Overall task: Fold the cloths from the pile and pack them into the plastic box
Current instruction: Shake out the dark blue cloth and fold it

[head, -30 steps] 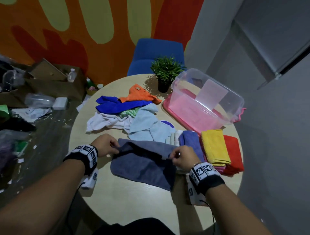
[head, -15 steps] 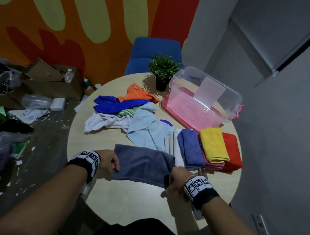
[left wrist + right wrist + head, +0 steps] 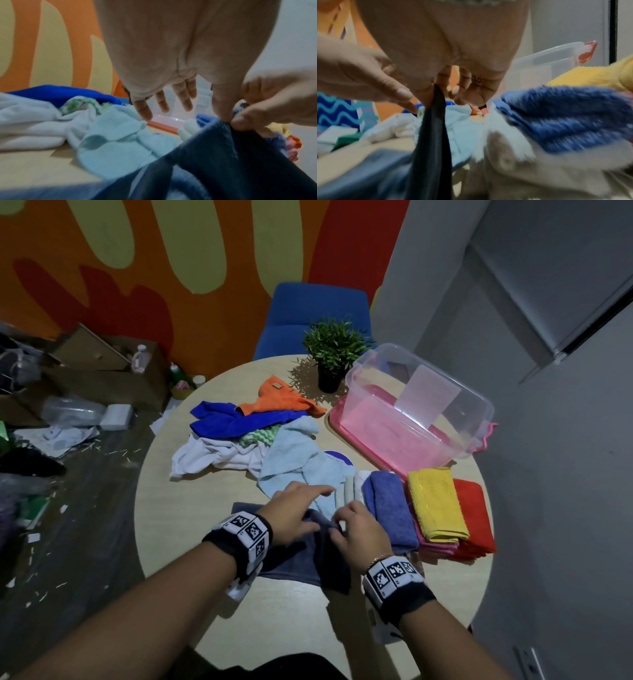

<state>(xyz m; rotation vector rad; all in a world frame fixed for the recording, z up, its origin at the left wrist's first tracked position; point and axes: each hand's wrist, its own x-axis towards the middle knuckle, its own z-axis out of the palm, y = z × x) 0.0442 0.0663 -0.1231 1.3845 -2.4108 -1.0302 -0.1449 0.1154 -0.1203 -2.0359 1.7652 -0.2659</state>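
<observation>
A dark grey-blue cloth [image 3: 298,563] lies half folded on the round table [image 3: 191,508] just in front of me. My left hand [image 3: 298,515] and right hand [image 3: 356,529] meet over its far edge. In the right wrist view my right hand [image 3: 453,54] pinches a raised fold of the cloth [image 3: 431,135]. In the left wrist view my left hand [image 3: 180,94] holds the same edge [image 3: 223,162] with thumb and forefinger, its other fingers straight. The clear plastic box [image 3: 376,392] stands at the back right with no cloth in it. The unfolded pile [image 3: 239,440] lies behind my hands.
Folded cloths lie in a row right of my hands: blue [image 3: 390,508], yellow [image 3: 435,505], red [image 3: 476,515]. A pink lid [image 3: 334,419] lies under the box. A potted plant [image 3: 334,347] and a blue chair [image 3: 315,313] are at the back; clutter covers the floor at left.
My left hand has carried the cloth's left edge across to the right hand. The hands, apart before, now meet, and the cloth lies narrower.
</observation>
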